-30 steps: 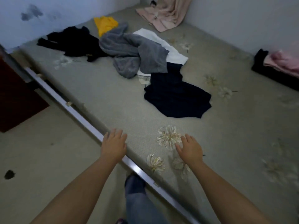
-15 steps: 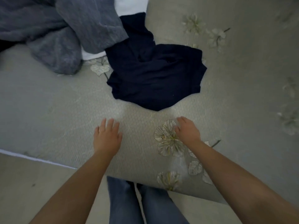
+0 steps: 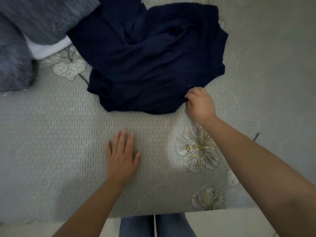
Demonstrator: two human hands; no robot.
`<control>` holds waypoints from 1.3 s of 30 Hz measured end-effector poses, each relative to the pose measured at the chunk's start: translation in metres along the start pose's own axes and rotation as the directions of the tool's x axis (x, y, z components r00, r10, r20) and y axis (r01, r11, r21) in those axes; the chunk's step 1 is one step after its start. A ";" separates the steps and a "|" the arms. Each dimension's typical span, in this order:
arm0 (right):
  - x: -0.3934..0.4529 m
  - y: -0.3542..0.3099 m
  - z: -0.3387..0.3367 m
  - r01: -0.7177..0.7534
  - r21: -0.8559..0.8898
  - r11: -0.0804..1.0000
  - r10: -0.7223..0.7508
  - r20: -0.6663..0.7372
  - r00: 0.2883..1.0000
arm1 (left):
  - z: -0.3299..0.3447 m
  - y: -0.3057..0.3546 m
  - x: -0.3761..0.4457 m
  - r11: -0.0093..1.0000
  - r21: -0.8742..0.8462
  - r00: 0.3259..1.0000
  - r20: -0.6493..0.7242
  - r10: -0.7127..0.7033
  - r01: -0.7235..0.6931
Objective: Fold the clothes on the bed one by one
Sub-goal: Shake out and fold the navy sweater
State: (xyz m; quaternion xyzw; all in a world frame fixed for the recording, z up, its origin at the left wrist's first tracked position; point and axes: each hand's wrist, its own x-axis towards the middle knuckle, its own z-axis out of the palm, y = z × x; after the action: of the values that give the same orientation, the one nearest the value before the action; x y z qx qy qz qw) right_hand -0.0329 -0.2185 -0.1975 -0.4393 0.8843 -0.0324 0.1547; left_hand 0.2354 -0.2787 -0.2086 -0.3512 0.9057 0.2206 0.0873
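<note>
A person leans over a bed (image 3: 51, 151) covered in a pale ribbed sheet printed with flowers; a crumpled navy garment (image 3: 153, 57) lies in the upper centre of the frame, spread loosely with deep folds. The right hand (image 3: 201, 104), at centre right, sits at the garment's lower right edge with its fingers curled, pinching the dark cloth at the hem. The left hand (image 3: 122, 157), in the lower centre, lies flat on the bare sheet, palm down and fingers straight and slightly spread, holding nothing, well apart from the garment. A fuzzy grey garment (image 3: 34, 19) fills the upper left corner, its edge lying over a white cloth (image 3: 49, 47) that peeks out beneath it, just beside the navy garment's left side; whether the grey piece touches the navy one cannot be told. A large printed flower (image 3: 196, 147) on the sheet shows under the right forearm; blue trouser legs (image 3: 136, 226) stand at the bottom edge of the frame, against the bed's near side.
</note>
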 end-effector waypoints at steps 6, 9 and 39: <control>-0.052 -0.016 -0.036 -0.222 0.455 0.863 0.130 0.224 0.966 | -0.038 0.051 0.057 0.968 0.012 0.965 -0.075 0.252 -0.252; -0.097 -0.019 -0.048 -0.314 0.572 0.758 0.129 0.341 0.931 | -0.047 0.071 0.070 0.959 -0.117 0.966 0.003 0.260 -0.258; -0.072 0.032 -0.032 -0.433 0.557 0.709 0.478 0.072 0.875 | -0.096 0.038 0.074 0.849 0.199 0.872 0.081 0.483 -0.489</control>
State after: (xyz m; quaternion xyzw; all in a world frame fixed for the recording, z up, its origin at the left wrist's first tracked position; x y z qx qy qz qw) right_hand -0.0265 -0.1442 -0.1553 -0.1413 0.9216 -0.2664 0.2443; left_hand 0.1549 -0.3422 -0.1341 -0.0964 0.9821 0.1419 0.0784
